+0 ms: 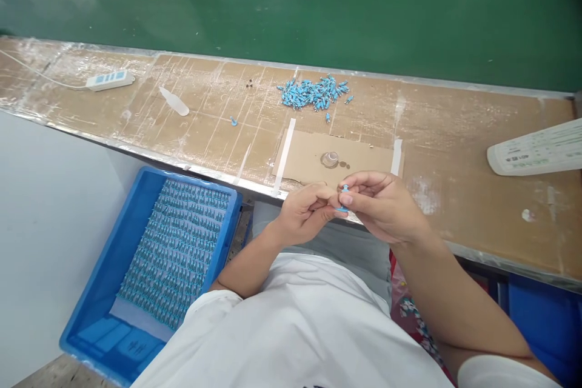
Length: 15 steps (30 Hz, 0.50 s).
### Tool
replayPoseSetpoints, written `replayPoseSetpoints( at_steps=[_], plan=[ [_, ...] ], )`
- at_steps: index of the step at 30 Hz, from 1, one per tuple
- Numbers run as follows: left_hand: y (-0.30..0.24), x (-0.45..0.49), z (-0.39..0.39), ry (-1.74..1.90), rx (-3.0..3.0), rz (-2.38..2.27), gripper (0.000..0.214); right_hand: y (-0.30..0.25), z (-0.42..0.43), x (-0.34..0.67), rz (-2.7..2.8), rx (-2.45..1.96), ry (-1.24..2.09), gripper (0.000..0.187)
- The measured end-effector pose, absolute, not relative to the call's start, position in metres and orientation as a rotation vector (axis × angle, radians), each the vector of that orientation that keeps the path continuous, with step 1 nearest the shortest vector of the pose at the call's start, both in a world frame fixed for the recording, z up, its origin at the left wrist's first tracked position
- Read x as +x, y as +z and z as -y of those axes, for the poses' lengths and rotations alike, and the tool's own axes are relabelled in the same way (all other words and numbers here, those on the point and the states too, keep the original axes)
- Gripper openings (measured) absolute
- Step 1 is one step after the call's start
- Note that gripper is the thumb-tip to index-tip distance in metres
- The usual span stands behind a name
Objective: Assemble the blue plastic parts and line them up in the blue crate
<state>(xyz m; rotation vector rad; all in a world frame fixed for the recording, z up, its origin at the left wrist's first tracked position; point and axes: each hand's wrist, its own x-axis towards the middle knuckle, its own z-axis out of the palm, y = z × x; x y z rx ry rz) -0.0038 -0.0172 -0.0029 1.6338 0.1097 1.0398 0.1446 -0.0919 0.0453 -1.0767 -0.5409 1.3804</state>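
Two bare hands meet just in front of a taped-down cardboard patch point(359, 157) at the workbench edge. The left hand point(304, 213) and right hand point(385, 206) both pinch one small blue part point(344, 196) between closed fingertips. On the patch sits a small clear ring point(330, 159). Beyond the patch lies a pile of blue parts point(313, 92). Left of the patch and below the bench edge, a blue tray point(113, 267) holds rows of like parts. Far left of the patch lies a white power strip point(110, 79).
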Motion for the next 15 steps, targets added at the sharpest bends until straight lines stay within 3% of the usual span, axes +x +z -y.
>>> replayPoseSetpoints(
  at_steps=[6, 12, 15],
  plan=[
    [-0.002, -0.024, 0.005, 1.034, 1.676, -0.113, 0.019, 0.041, 0.076, 0.133, 0.577, -1.039, 1.469, 0.027],
    [0.001, -0.047, 0.002, 1.131, 1.638, -0.204, 0.01, 0.039, 0.057, 0.111, 0.625, -1.016, 1.5, 0.025],
    [-0.005, -0.054, 0.004, 1.315, 1.507, -0.349, 0.026, 0.039, 0.045, 0.099, 0.625, -1.047, 1.474, 0.027]
  ],
)
